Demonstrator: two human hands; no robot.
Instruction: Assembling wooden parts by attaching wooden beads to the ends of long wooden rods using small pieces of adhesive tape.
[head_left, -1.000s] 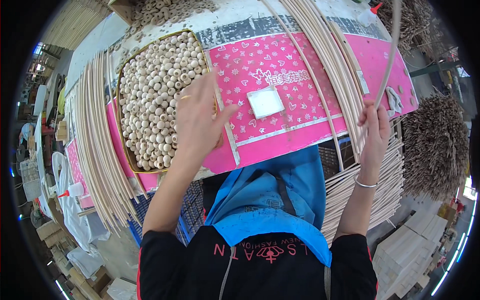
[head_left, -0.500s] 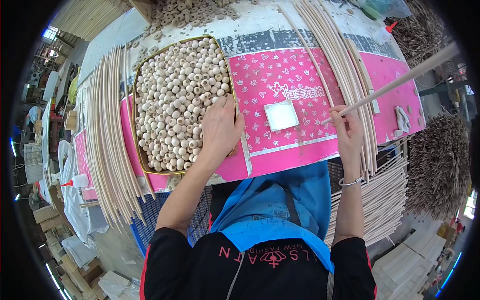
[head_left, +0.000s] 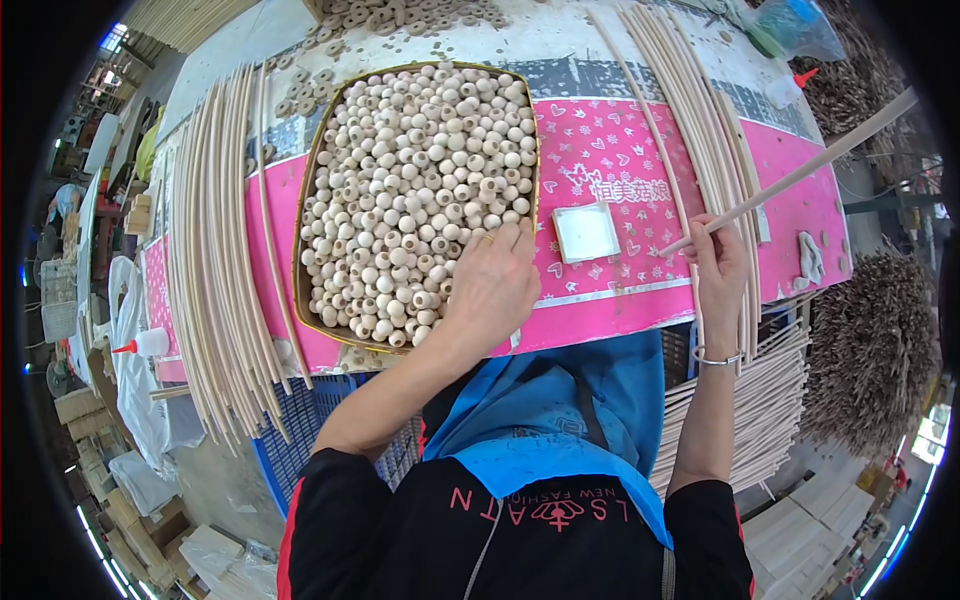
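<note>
A shallow, gold-rimmed tray [head_left: 297, 262], heaped with round wooden beads [head_left: 420, 190] that have drilled holes, lies left of centre on the table. My left hand [head_left: 497, 285] is closed at its near right corner, fingers curled over the rim; the fingertips are partly hidden among the beads. In my right hand [head_left: 722, 265] a long pale wooden stick [head_left: 800, 175] is pinched between thumb and fingers near its lower end. That stick slants up to the right. Between my hands sits a small square white dish [head_left: 586, 233], apart from both.
Bundles of wooden sticks lie left [head_left: 215, 260] and right [head_left: 690, 110] on the pink-patterned table cover [head_left: 600, 300]. Wooden rings [head_left: 385, 15] are scattered at the back. Glue bottles with red tips stand left [head_left: 150, 343] and far right [head_left: 785, 92]. Blue crates [head_left: 290, 430] are below.
The bead tray has slid right, toward the white dish, together with my left hand. My right hand still holds the stick at nearly the same slant. The whole view has shifted slightly.
</note>
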